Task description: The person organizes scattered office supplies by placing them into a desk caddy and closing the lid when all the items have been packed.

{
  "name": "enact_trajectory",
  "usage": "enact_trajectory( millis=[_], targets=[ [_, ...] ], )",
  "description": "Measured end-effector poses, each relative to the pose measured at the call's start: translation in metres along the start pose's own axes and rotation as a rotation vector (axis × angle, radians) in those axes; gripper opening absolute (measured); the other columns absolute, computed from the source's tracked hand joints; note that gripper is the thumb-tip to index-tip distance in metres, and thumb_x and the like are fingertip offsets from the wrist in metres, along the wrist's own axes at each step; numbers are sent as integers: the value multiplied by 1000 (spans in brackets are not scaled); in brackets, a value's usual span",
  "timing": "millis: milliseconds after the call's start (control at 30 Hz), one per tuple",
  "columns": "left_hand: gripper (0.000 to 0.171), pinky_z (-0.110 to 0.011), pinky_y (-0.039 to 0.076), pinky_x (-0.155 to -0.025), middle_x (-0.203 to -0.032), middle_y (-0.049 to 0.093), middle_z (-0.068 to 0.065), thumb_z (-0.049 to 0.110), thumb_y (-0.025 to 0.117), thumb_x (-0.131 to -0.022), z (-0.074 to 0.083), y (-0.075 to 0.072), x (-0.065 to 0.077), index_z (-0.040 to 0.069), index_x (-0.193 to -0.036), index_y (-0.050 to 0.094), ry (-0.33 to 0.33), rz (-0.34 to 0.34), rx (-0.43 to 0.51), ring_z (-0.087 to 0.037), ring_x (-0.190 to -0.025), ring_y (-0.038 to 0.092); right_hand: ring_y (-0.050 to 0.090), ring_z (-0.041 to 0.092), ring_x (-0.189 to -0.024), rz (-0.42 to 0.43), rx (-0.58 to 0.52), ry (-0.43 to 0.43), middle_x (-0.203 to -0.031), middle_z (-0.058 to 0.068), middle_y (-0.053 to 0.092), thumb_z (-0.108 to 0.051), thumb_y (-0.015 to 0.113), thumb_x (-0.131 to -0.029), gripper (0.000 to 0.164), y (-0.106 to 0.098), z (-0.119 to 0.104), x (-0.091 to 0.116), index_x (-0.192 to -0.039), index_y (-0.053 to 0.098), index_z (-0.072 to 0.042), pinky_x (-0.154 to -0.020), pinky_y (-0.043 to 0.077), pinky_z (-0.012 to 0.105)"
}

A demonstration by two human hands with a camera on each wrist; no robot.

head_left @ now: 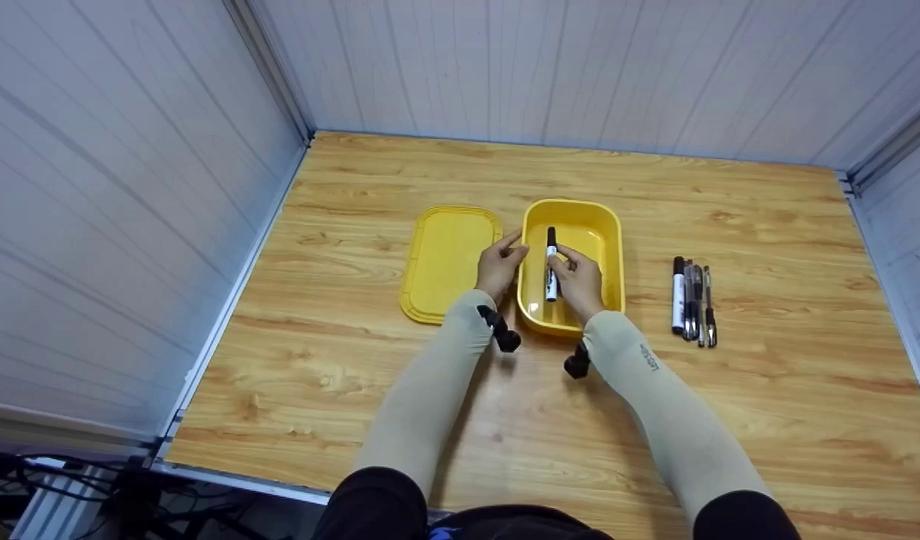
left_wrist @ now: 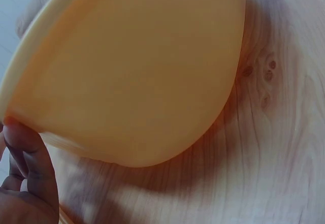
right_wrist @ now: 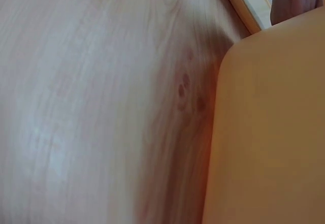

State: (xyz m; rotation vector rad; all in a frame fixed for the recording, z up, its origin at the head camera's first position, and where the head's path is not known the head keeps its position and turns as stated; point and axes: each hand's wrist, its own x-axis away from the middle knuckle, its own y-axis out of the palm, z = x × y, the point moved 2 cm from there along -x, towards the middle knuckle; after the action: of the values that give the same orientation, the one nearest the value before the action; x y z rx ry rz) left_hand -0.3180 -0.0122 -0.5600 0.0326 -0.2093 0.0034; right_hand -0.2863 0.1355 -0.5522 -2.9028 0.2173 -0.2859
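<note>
My right hand (head_left: 581,283) pinches a marker (head_left: 552,250) with a black cap and white barrel, over the inside of a yellow plastic box (head_left: 619,251). The marker's capped end points away from me. At the box's left side, my left hand (head_left: 498,268) grips the rim, thumb on top and fingers along the outer wall. The left wrist view shows its fingers (left_wrist: 35,168) at the rim beside the large box wall (left_wrist: 147,76). In the right wrist view, the near wall of the box (right_wrist: 269,132) fills the right side, and the right hand is out of sight.
A flat yellow lid (head_left: 448,262) lies on the wooden table (head_left: 340,247) left of the box. Right of the box, another black-and-white marker (head_left: 678,296) lies beside several pens (head_left: 698,304). Pale panels (head_left: 504,75) enclose the table at the back and sides.
</note>
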Motion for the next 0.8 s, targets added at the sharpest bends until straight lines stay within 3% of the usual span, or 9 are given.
enact_trajectory(
  millis=[500,667,800],
  targets=[
    [41,-26,56,-71,-107,68,-24,15,65,-96,-2,1,-2,16,-136,61,-5,21,-17,-30,-92,67,53,7,-56,-38,-37,5,-74,-2,53,-24,61,-99,42,3,3,-3,-139,58,-11,-47,46,20],
    [41,-26,56,-71,-106,68,-22,17,65,-96,-3,0,-2,17,-137,61,-13,24,-28,-22,-86,66,50,6,-56,-53,2,-16,-75,-1,52,-24,59,-100,42,4,4,-3,-140,56,-10,-48,44,19],
    [40,-27,56,-72,-103,69,-19,17,65,-96,-3,1,0,18,-136,62,-15,23,-25,-23,-87,67,49,8,-56,-81,18,-13,-76,0,51,-26,58,-100,44,3,3,-1,-142,55,-12,-48,44,19]
  ],
)
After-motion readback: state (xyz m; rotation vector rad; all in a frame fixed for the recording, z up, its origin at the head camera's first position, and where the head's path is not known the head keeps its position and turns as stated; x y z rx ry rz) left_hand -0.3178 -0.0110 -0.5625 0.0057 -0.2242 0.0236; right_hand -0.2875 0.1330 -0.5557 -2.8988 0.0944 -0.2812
